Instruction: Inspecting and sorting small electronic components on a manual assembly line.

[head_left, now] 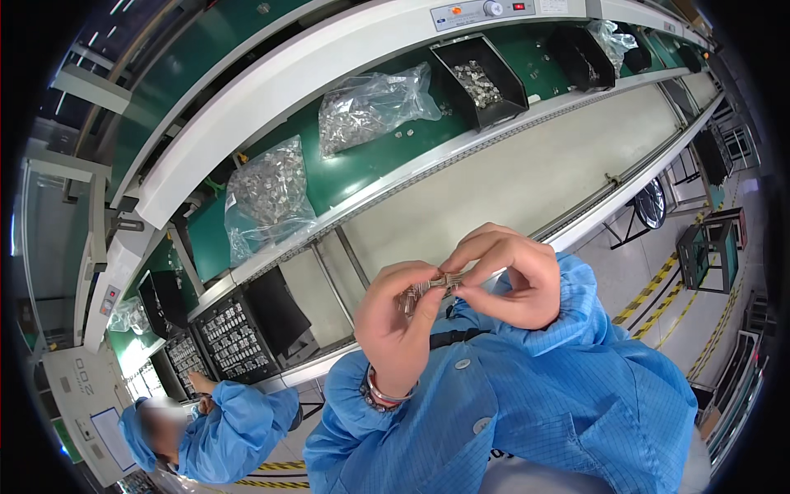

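Observation:
Both my hands meet in front of my chest, above the near edge of the workbench. My left hand [388, 321] is closed around several small silvery metal parts [409, 298], which show between its thumb and curled fingers. At its fingertips, my right hand [520, 276] pinches a small metal part [449, 281] with thumb and index finger. That part touches or lies right beside the ones in the left hand; its exact shape is too small to make out. A bracelet [387, 397] circles my left wrist.
Beyond the pale bench top [494, 177] runs a green conveyor belt [362, 177] with two clear bags [267, 193] of small metal parts and a black bin [518, 99] of similar pieces. Black trays [239, 333] of parts lie to the left, where a co-worker in blue [239, 428] reaches over.

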The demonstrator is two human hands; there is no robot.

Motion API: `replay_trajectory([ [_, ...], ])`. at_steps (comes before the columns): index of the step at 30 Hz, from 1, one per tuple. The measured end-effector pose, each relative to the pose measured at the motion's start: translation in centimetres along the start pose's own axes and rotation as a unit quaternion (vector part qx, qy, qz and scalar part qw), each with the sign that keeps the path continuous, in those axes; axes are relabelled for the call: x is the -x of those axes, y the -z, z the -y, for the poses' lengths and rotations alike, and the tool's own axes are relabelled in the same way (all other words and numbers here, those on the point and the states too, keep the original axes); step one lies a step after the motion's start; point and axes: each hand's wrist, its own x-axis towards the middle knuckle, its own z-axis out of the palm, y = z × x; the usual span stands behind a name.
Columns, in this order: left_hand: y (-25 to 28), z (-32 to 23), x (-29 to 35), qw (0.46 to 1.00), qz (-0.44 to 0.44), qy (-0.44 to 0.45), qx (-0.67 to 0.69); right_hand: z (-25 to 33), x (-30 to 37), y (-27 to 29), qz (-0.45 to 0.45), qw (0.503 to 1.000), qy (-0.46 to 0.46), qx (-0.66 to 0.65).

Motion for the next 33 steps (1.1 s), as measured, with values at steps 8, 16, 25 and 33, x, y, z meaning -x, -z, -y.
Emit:
replay_trajectory([
  [8,-0.3,-1.3,0.4,0.998,0.018,-0.044,-0.035,1.2,-0.4,0.5,0.023,0.998,0.055,0.036],
  [16,0.3,-1.0,0.7,0.973,0.070,0.088,0.200,1.7,-0.1,1.0,0.050,0.997,-0.033,-0.051],
  [25,1.0,-0.8,-0.1,0.900,0.148,0.274,0.306,0.5,0.2,1.2,0.046,0.995,-0.031,-0.083],
  [33,0.3,0.2,0.2,0.879,0.181,0.306,0.319,-4.2,1.1,1.7,-0.058,0.962,-0.191,-0.189],
])
